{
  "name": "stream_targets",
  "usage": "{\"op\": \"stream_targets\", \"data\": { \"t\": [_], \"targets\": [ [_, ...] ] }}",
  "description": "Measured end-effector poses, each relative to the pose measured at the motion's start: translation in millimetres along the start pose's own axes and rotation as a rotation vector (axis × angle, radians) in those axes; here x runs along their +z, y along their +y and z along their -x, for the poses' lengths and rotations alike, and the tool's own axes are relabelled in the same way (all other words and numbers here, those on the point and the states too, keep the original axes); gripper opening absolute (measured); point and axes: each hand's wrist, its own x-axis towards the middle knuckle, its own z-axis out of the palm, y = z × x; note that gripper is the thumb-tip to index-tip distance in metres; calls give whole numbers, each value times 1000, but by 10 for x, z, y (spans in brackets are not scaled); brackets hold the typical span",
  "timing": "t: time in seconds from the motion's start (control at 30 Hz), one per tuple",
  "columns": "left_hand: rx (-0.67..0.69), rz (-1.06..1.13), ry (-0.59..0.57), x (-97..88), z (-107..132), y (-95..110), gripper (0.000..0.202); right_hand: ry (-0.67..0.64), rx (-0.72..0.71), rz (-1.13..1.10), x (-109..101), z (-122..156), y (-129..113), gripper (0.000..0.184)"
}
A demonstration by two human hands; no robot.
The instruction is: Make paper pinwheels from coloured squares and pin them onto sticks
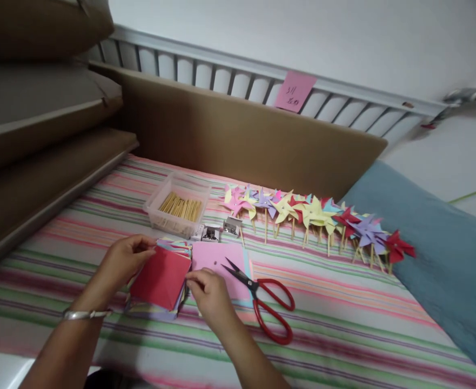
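Note:
A square of red paper lies on top of a stack of coloured paper squares. My left hand pinches its upper left corner, thumb and fingers together. At its right edge, my right hand is closed on the sheet between thumb and forefinger. Beside this stack lies a pink paper square with a small dark mark, over blue and other sheets. Red-handled scissors rest partly on the pink paper, blades slightly apart, just right of my right hand.
A clear plastic box of short wooden sticks stands behind the papers. Next to it are small open boxes of metal pins. Paper pinwheels on sticks line the back right. Cardboard walls the rear; cartons stand left.

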Motion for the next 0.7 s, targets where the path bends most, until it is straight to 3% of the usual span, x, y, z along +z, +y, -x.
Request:
{"op": "stream_targets", "data": {
  "t": [0.27,0.47,0.7],
  "targets": [
    [-46,-62,19,-28,-31,52,18,-8,68,-98,106,78,126,30],
    [68,-19,-142,94,-14,-87,10,4,334,-474,66,6,79,36],
    [88,-151,-197,155,-55,-236,12,-14,403,-538,54,-33,111,37]
  ]
}}
